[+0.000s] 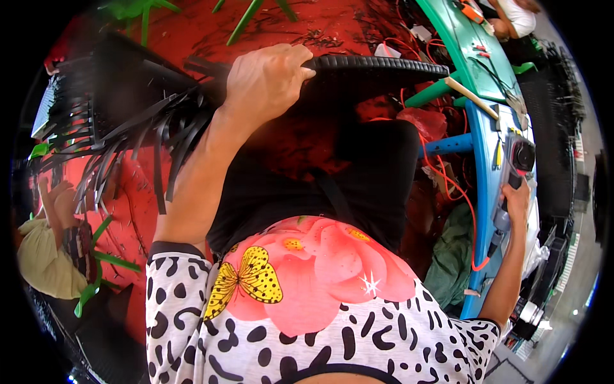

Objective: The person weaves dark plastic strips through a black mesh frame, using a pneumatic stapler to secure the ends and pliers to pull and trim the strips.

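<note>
My left hand [268, 83] is closed over the upper edge of a black woven strip panel [377, 64], in front of me above my lap. Long loose black strips [182, 121] hang from the panel's left side, beside my left forearm. On the right, my right hand [517, 197] grips the handle of a grey and black air staple gun [519, 157]. The tool is over the blue tabletop, and an orange hose [473, 243] runs from its lower end. The panel's far side is hidden.
A wooden-handled hammer [473, 99] lies where the blue table [483, 211] meets the green table [476, 61]. Scraps litter the red floor [192, 32]. Green stool legs [246, 22] stand ahead. Co-workers appear at far left, near a hand [62, 208], and at upper right.
</note>
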A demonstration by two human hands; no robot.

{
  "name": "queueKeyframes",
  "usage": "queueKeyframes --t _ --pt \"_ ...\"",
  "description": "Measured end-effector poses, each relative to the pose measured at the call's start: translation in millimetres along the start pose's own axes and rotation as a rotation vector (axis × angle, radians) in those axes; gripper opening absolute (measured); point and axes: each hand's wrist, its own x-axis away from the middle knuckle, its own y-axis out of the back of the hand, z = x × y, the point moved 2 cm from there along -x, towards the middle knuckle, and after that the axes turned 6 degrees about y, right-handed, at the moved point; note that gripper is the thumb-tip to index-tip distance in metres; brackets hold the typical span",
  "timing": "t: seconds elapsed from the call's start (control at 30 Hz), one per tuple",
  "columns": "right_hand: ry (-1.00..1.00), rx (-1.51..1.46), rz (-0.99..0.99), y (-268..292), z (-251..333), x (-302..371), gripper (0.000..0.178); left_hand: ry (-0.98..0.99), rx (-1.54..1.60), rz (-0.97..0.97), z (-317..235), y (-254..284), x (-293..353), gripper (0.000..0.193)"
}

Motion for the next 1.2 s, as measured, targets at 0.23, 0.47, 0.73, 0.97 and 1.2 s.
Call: queueKeyframes --t 0.23,0.47,0.73,0.97,1.2 --pt "0.253 -0.679 0.295 -27.9 208.1 47.9 0.022 0.1 0.023 0.078 2.8 -2.2 -4.9 0.02" --pt "0.321 -0.857 0.66 -68.0 295.6 55.7 0.019 0.103 0.142 0.091 5.7 -1.6 -8.2 0.02" --pt "0.225 -0.871 0.676 -78.0 302.9 57.3 0.023 0.15 0.146 0.122 0.9 2.3 -8.1 0.023" --pt "0.244 -0.848 0.694 -81.8 303.4 57.5 0.022 0.165 0.122 0.164 1.5 3.3 -9.1 0.021" --pt "0.26 -0.789 0.706 -78.7 308.3 55.2 0.019 0.138 0.098 0.141 0.8 1.6 -8.5 0.021"
